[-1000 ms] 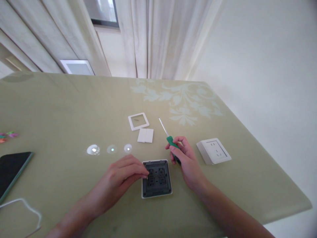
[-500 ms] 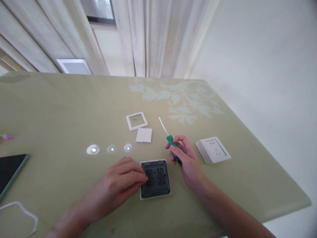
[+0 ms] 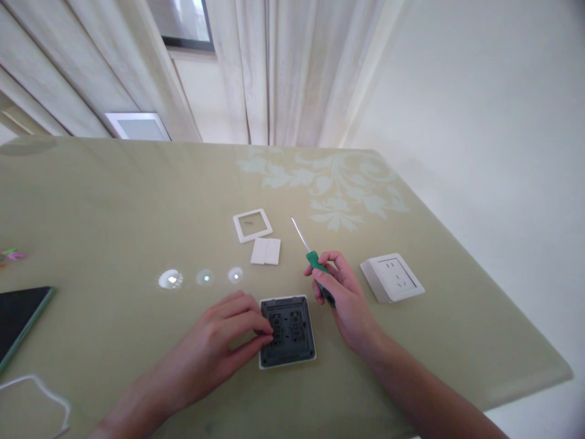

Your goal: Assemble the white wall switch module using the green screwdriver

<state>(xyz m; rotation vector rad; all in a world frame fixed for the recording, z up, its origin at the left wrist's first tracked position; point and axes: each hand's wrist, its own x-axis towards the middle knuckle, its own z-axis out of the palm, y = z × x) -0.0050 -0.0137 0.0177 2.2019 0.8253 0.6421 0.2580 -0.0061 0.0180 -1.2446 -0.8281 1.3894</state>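
A wall switch base (image 3: 287, 353) lies flat on the table, dark grey inside with a thin white rim and two mechanisms in its middle. Over its left edge, my left hand (image 3: 228, 338) holds thumb and fingertips pinched together near the left mechanism; anything between them is too small to make out. To the right of the base, my right hand (image 3: 340, 292) grips a screwdriver (image 3: 315, 261) by its green handle, its metal shaft pointing up and away to the left. Beyond the base lie two white switch rockers (image 3: 265, 251) side by side.
Behind the rockers is a white square frame (image 3: 237, 227) with a small screw (image 3: 248, 222) inside its opening. A boxed white socket (image 3: 393, 279) stands right of my right hand. At the left are a dark tablet-like slab (image 3: 22, 317) and a white cable (image 3: 46, 393).
The gap between my left thumb and fingers has widened slightly, with the tips still at the switch base. My right hand and the screwdriver have hardly moved.
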